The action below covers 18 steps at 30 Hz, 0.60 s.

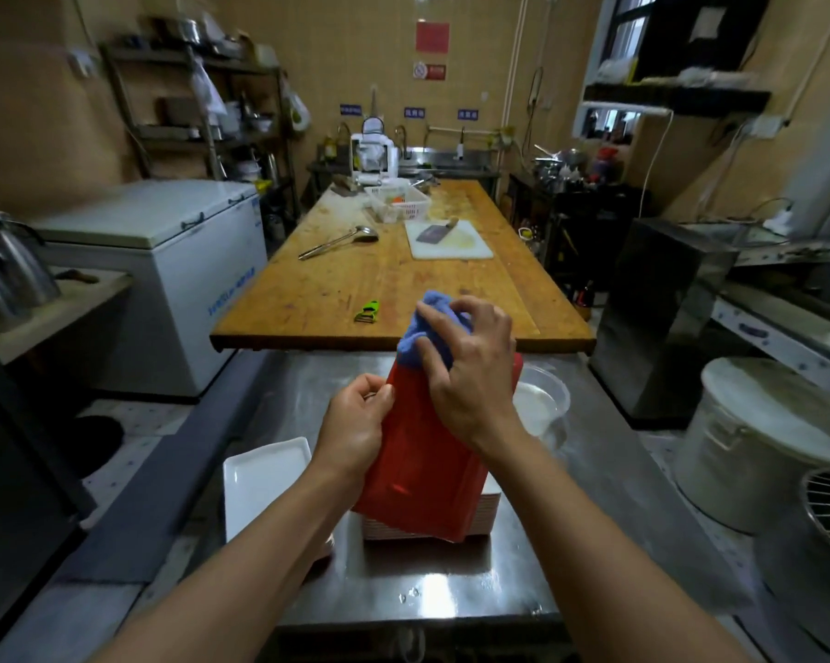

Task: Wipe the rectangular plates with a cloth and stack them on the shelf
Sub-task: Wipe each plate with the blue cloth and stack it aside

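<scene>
A red rectangular plate (418, 471) is held tilted above the steel counter (427, 581). My left hand (355, 423) grips its left edge. My right hand (470, 375) holds a blue cloth (425, 334) against the plate's far end. Under the plate sits a stack of white rectangular plates (480, 516). A single white rectangular plate (264, 476) lies to the left of the stack, partly hidden by my left forearm.
A clear bowl (544, 399) stands right of the red plate. Beyond lies a long wooden table (394, 279) with a green peeler (367, 312), ladle (341, 240), cutting board with cleaver (446, 236) and basket. A chest freezer (164, 260) is left, a white bucket (757, 442) right.
</scene>
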Each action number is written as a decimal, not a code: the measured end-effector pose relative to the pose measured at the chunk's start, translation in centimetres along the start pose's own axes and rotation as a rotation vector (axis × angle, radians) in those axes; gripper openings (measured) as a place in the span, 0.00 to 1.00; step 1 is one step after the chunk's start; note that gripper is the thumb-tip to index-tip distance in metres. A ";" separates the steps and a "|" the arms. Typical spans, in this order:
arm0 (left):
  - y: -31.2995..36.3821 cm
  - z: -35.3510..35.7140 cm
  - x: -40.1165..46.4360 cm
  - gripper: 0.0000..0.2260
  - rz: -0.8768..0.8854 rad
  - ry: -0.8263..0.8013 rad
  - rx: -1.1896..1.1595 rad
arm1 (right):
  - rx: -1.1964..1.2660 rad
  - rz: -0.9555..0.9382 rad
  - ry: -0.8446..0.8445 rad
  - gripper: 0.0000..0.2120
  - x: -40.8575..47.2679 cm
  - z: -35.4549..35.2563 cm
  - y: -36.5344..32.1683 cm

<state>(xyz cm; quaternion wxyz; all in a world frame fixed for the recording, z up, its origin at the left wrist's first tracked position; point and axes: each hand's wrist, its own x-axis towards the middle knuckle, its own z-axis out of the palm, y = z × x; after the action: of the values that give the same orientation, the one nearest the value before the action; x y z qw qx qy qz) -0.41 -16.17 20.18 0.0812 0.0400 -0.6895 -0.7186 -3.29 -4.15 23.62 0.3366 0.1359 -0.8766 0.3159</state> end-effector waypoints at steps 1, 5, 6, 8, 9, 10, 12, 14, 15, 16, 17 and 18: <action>0.2 0.0 0.0 0.08 0.012 0.001 0.004 | -0.009 -0.023 -0.021 0.23 0.2 0.3 -0.4; 0.6 -0.2 -0.2 0.09 0.020 0.039 0.013 | -0.099 -0.091 -0.071 0.23 0.4 1.2 -1.4; 0.7 -0.3 -0.3 0.09 0.016 0.053 0.006 | -0.120 -0.097 -0.079 0.23 0.4 1.1 -1.3; 0.8 -0.2 -0.6 0.09 0.001 0.072 -0.013 | -0.159 -0.099 -0.071 0.23 0.2 1.0 -0.9; 0.9 -0.2 -0.8 0.09 -0.007 0.081 -0.028 | -0.167 -0.086 -0.055 0.23 0.0 0.9 -0.4; 1.0 -0.3 -0.9 0.09 -0.015 0.091 -0.046 | -0.165 -0.054 -0.045 0.23 -0.2 0.6 0.2; 1.2 -0.4 -1.1 0.10 -0.028 0.105 -0.074 | -0.143 0.015 -0.032 0.26 -0.5 0.2 1.8; 1.6 -0.5 -1.3 0.09 -0.041 0.106 -0.091 | -0.062 0.104 -0.026 0.27 -0.8 -0.3 3.2; 1.7 -0.5 -1.4 0.09 -0.053 0.105 -0.108 | -0.005 0.169 -0.031 0.27 -0.8 -0.5 3.6; 1.9 -0.4 -1.4 0.09 -0.068 0.104 -0.131 | 0.047 0.239 -0.042 0.25 -0.7 -0.8 3.7; 2.0 -0.2 -1.5 0.09 -0.083 0.103 -0.159 | 0.087 0.290 -0.055 0.23 -0.4 -0.9 3.8; 2.1 0.0 -1.4 0.09 -0.097 0.103 -0.185 | 0.112 0.324 -0.067 0.22 -0.2 -1.0 3.6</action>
<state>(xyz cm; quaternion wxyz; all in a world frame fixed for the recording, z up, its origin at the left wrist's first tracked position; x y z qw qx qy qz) 1.12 -16.03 22.25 0.0848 0.1025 -0.6125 -0.7792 -4.26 -0.75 22.32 0.2441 0.0219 -0.8787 0.4096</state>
